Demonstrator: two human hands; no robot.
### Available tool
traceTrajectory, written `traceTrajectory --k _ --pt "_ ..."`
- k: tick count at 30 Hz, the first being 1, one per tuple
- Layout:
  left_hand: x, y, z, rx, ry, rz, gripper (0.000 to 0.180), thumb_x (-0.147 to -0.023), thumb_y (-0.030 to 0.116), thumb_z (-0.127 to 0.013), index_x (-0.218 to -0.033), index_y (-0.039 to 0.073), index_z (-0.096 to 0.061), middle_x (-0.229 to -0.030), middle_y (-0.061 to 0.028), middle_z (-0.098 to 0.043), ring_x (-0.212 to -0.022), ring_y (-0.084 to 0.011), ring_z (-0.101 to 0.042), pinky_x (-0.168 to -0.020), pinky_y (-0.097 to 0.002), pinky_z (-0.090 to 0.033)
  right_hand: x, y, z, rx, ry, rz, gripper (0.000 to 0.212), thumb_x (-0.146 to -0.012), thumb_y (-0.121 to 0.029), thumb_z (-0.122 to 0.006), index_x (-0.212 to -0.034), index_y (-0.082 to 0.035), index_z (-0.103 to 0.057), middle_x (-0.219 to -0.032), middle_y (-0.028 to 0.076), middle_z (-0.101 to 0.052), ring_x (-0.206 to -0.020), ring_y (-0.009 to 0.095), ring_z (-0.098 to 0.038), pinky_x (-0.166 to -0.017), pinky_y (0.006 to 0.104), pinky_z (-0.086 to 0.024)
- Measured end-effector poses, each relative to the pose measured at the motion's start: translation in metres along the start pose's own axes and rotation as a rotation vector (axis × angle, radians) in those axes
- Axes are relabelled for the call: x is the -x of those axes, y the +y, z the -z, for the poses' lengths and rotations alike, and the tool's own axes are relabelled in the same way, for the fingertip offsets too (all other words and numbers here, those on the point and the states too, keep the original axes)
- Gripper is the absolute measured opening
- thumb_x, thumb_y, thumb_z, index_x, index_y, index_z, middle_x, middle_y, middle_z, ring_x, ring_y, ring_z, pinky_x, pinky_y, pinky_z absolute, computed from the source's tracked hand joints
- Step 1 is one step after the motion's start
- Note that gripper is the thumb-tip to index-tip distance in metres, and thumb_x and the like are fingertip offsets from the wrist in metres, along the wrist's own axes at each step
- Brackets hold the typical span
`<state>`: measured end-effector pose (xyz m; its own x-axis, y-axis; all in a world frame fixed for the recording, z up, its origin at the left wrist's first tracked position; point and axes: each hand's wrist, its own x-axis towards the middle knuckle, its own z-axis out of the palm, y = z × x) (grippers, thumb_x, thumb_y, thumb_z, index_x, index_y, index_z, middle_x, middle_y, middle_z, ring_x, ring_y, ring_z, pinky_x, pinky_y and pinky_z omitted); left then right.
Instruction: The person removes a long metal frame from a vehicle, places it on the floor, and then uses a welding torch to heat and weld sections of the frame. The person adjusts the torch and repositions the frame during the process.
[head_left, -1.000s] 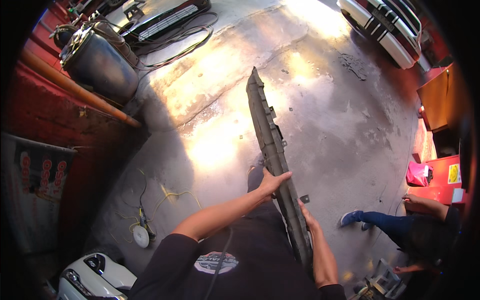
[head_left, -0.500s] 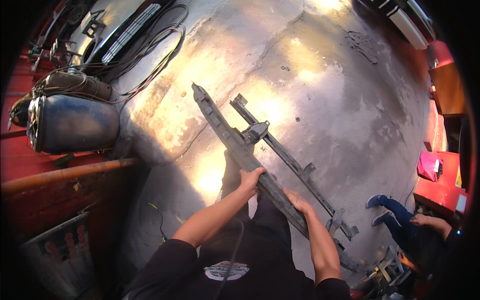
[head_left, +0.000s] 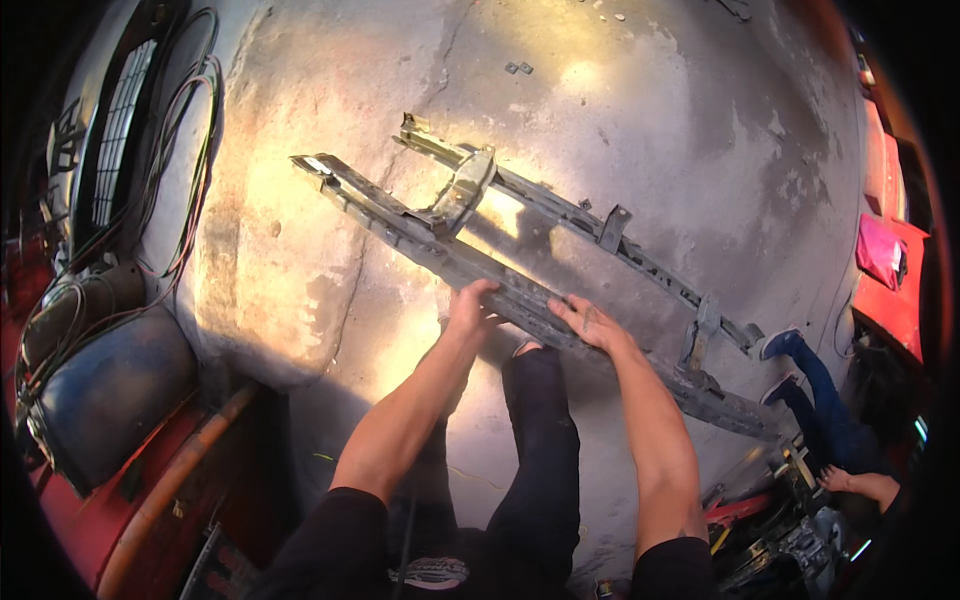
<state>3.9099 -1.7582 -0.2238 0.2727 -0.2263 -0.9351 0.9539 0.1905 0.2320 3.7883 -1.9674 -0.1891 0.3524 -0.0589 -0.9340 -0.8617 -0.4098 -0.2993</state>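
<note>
Clasping the near beam [head_left: 400,232] of the grey metal frame [head_left: 466,190], your left hand [head_left: 470,307] and right hand [head_left: 592,325] hold it slanting before your legs [head_left: 540,420]. With hands this close, it could tip; the right end [head_left: 745,415] could knock the co-worker's shoe [head_left: 778,344], or the far rail [head_left: 550,203] drop down

One left hand [head_left: 468,308], one right hand [head_left: 590,322], one metal frame [head_left: 440,256]
The frame has two long rails [head_left: 556,205] and two crosspieces [head_left: 468,188]; around it are two small pieces [head_left: 526,68] close together on the floor [head_left: 680,150], one dark blue drum [head_left: 115,385], one grille panel [head_left: 122,135], one pink bundle [head_left: 880,250] and one orange pipe [head_left: 170,495]; one other person [head_left: 825,395] shows, with two shoes [head_left: 782,344] and one hand; overlapping hoses [head_left: 212,130] cannot be counted.
</note>
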Motion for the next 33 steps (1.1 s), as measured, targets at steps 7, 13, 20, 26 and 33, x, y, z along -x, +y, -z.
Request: traceTrajectory --k 7,13,20,26,33 --pt "-0.192 -0.033 -0.029 0.003 -0.178 -0.039 0.025 -0.079 0.009 -0.067 -0.102 0.004 -0.061 -0.097 -0.0108 -0.063 -0.1 -0.0261 -0.06 -0.094 -0.0517 -0.047 -0.179 0.049 0.064 -0.031 0.146 -0.002 0.091 -0.086 -0.077 -0.044 -0.141 -0.005 -0.048 -0.142 0.024 -0.05 -0.134 0.038 -0.046 -0.111 0.0488 -0.035" --pt "-0.29 -0.079 0.004 0.044 -0.18 0.014 0.02 -0.081 0.006 -0.067 -0.1 0.002 -0.063 -0.099 -0.0104 -0.066 -0.099 -0.0245 -0.062 -0.097 -0.0483 -0.046 -0.282 0.092 0.045 -0.078 0.169 -0.048 0.085 -0.088 -0.071 -0.05 -0.14 -0.004 -0.05 -0.141 0.024 -0.051 -0.133 0.039 -0.047 -0.109 0.0473 -0.038" --pt "-0.317 -0.118 0.073 0.043 -0.023 0.105 0.015 -0.086 0.002 -0.064 -0.099 -0.002 -0.059 -0.098 -0.0118 -0.065 -0.096 -0.0271 -0.063 -0.096 -0.0511 -0.051 -0.312 0.131 -0.003 0.091 0.189 0.07 0.071 -0.09 -0.051 -0.062 -0.145 -0.01 -0.045 -0.145 0.022 -0.044 -0.133 0.038 -0.043 -0.112 0.0455 -0.036" --pt "-0.244 -0.093 0.069 -0.171 0.114 0.132 0.062 -0.093 0.009 -0.058 -0.149 0.009 -0.03 -0.137 -0.0163 -0.051 -0.11 -0.0361 -0.061 -0.09 -0.0506 -0.056 -0.208 0.139 -0.051 -0.018 0.384 0.112 0.067 -0.094 -0.036 -0.061 -0.151 -0.014 -0.034 -0.15 0.026 -0.035 -0.135 0.042 -0.04 -0.114 0.0464 -0.033" --pt "-0.056 -0.008 0.062 -0.944 -0.03 0.099 0.072 -0.094 0.014 -0.058 -0.155 0.013 -0.021 -0.136 -0.0209 -0.053 -0.095 -0.0311 -0.068 -0.073 -0.0419 -0.06 0.02 0.19 -0.126 -0.609 0.567 -0.127 0.054 -0.091 -0.031 -0.066 -0.136 -0.006 -0.053 -0.12 0.023 -0.062 -0.106 0.036 -0.063 -0.089 0.0409 -0.05"
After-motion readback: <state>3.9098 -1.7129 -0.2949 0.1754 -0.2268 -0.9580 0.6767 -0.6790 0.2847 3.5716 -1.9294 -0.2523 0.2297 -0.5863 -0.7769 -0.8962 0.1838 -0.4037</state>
